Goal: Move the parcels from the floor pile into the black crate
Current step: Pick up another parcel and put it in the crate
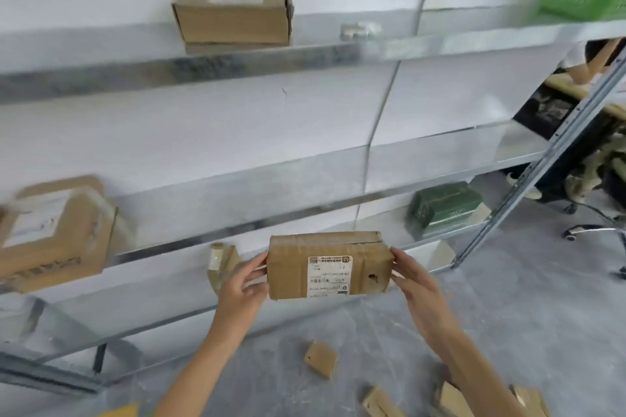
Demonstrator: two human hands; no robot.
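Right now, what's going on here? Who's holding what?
A person holds one taped brown parcel up in front of the metal shelving. The left hand grips its left end and the right hand its right end, with the label facing the camera. Several small parcels lie on the floor below. A cardboard box sits on an upper shelf and a dark green box on a lower one. No black crate is in view, so the parcel is not yet placed.

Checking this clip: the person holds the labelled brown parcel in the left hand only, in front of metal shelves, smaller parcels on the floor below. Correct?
No: the head view shows both the left hand and right hand gripping opposite ends of the labelled brown parcel. The shelves and floor parcels are as stated.
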